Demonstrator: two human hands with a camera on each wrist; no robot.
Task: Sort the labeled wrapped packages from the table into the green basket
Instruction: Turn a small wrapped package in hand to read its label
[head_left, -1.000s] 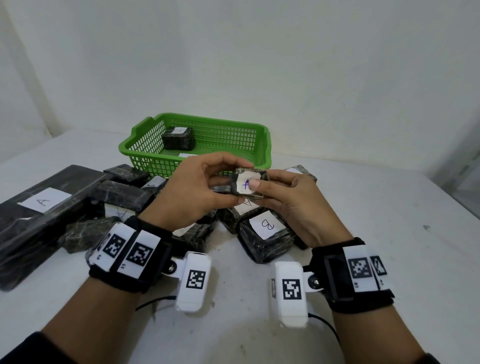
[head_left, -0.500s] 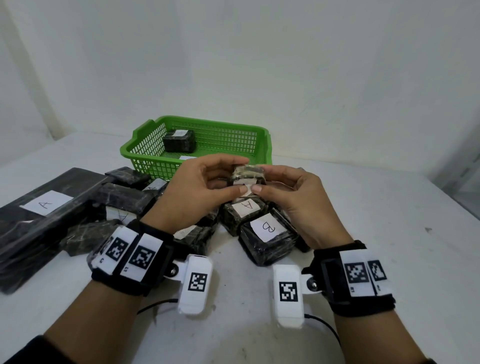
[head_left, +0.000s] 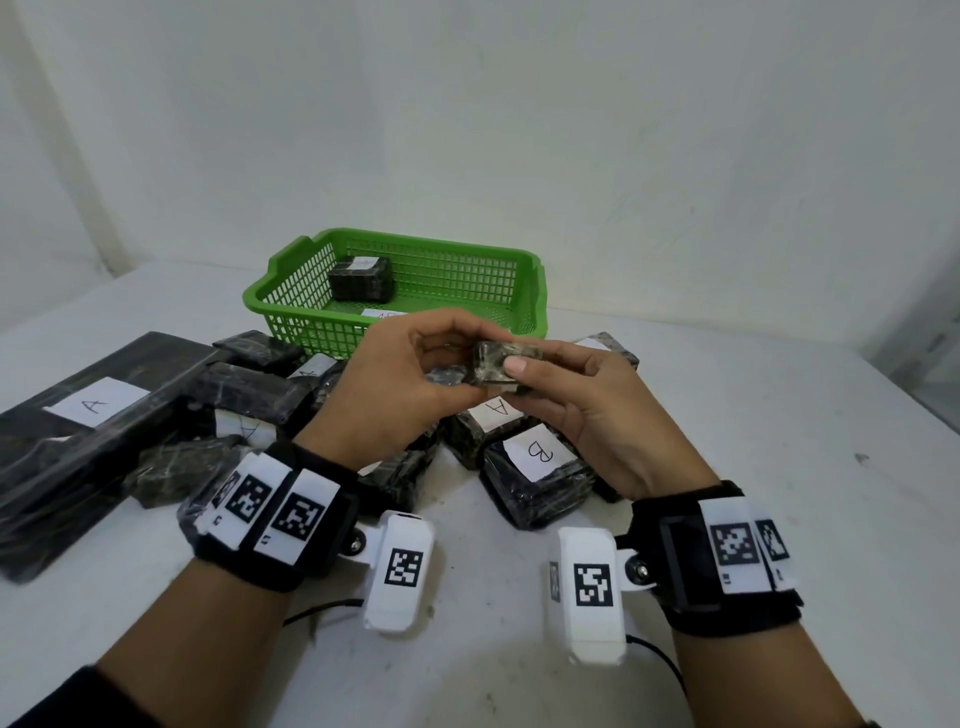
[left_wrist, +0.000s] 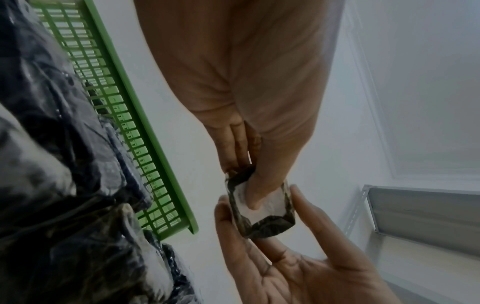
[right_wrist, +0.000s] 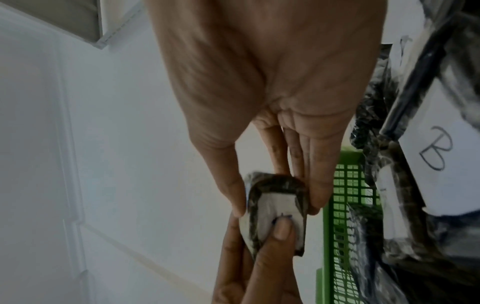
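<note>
both hands are on one small wrapped package (head_left: 496, 362), held up over the pile just in front of the green basket (head_left: 535, 291). left hand (head_left: 410, 379) and right hand (head_left: 587, 410) each pinch it with fingertips, white label turned away from the head view.

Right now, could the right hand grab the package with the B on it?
Probably not yet. The right hand hovers just above the B package, nothing between them, but its fingers are pinching the small package together with the left hand.
</note>
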